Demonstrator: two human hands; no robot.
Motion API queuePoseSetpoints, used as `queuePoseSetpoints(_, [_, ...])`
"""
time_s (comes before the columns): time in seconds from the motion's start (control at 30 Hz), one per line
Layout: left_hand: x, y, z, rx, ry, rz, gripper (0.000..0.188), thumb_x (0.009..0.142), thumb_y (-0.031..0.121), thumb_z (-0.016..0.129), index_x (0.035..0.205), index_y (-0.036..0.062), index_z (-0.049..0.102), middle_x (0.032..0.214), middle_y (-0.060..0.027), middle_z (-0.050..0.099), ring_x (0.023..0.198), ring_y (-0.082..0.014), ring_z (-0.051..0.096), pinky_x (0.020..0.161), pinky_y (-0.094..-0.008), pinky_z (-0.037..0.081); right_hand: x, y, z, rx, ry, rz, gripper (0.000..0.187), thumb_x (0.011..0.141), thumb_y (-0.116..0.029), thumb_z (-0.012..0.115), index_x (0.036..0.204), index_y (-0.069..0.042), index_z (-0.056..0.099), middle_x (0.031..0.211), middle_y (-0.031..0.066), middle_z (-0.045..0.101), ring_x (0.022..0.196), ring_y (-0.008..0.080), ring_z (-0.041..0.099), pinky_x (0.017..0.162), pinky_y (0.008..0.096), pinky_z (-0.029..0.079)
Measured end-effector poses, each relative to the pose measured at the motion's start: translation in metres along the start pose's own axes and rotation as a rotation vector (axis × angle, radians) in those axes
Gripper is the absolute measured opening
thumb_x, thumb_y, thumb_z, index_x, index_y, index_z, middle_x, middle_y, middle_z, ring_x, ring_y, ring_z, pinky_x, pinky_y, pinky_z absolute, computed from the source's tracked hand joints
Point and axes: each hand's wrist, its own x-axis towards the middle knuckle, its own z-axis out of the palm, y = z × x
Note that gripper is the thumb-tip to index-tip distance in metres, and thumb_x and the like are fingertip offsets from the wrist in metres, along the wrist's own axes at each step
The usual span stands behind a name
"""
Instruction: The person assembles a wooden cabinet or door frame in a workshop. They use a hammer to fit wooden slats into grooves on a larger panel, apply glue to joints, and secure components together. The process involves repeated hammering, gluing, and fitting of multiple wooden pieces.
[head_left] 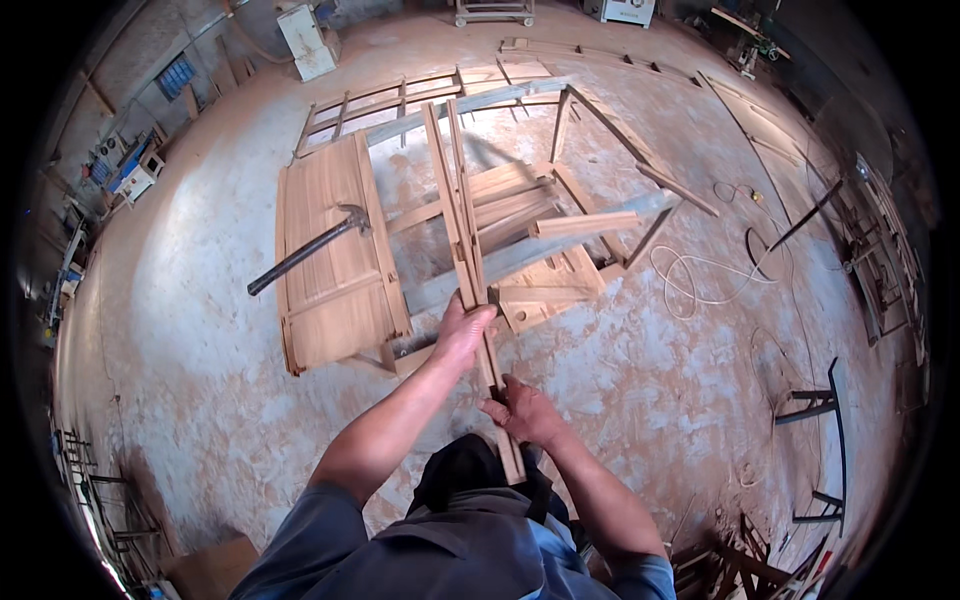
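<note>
A long, narrow pair of wooden rails (462, 225) with grooves and notches runs away from my body. Their near end is close to my waist and the far end reaches over the work frame. My left hand (466, 332) is closed round the rails near their middle. Closer to me, my right hand (523, 408) grips the near part, thumb on one side and fingers on the other. Left of the rails, a claw hammer (310, 250) with a dark handle lies across a wooden panel (335, 270).
Grey-blue beams (520, 262) form trestles carrying the panel and a short wood piece (585, 225). Wooden frames (560, 280) lie below, with a lattice frame (400, 95) beyond. A pale cord (690, 290) loops across the floor at right, near a black metal frame (838, 440).
</note>
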Motion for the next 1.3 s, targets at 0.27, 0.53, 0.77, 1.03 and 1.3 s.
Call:
queuePoseSetpoints(0.27, [0.177,0.009,-0.083,-0.009,0.122,-0.084,0.027,0.079,0.005,0.065,0.102,0.0095,0.051,0.085,-0.0019,0.053,0.072,-0.0140,0.053,0.058,-0.0340,0.051,0.128,0.026,-0.023,0.167,0.136,0.123,0.089,0.083,-0.052,0.064,0.141,0.005,0.029,0.126,0.0295,0.054,0.110,0.0387,0.059,0.093,0.0413,0.047])
queuePoseSetpoints(0.53, [0.294,0.005,-0.124,-0.086,0.149,-0.084,0.026,0.077,0.006,0.066,0.098,0.0122,0.053,0.082,0.0011,0.054,0.072,-0.0112,0.053,0.058,-0.0317,0.049,0.220,0.047,-0.005,0.105,0.435,0.149,0.074,0.080,-0.031,0.073,0.134,0.006,0.038,0.118,0.0284,0.057,0.102,0.0394,0.060,0.085,0.0441,0.050])
queuePoseSetpoints(0.77, [0.297,0.041,-0.132,-0.228,0.096,-0.072,0.036,0.076,0.009,0.069,0.109,0.0100,0.054,0.084,0.0016,0.056,0.072,-0.0113,0.055,0.061,-0.0320,0.050,0.224,-0.013,-0.032,0.515,0.560,0.021,0.041,0.089,-0.017,0.064,0.123,0.004,0.051,0.105,0.0144,0.063,0.093,0.0204,0.061,0.083,0.0307,0.049])
queuePoseSetpoints(1.03, [0.206,0.096,-0.321,-0.046,0.272,0.076,0.044,0.076,0.000,0.067,0.117,0.0091,0.054,0.091,-0.0024,0.061,0.073,-0.0120,0.060,0.061,-0.0296,0.054,0.304,-0.067,0.003,0.350,0.183,-0.101,0.045,0.091,-0.023,0.062,0.125,0.004,0.049,0.103,0.0162,0.065,0.091,0.0230,0.064,0.083,0.0312,0.050])
queuePoseSetpoints(1.3, [0.117,0.116,-0.449,-0.071,0.608,0.026,0.023,0.077,0.000,0.060,0.100,0.0055,0.056,0.081,0.0026,0.054,0.066,-0.0060,0.049,0.063,-0.0238,0.044,0.430,-0.077,0.072,0.618,0.052,0.070,0.055,0.093,-0.052,0.052,0.078,0.001,0.053,0.072,0.0020,0.048,0.066,0.0149,0.047,0.058,0.0342,0.039])
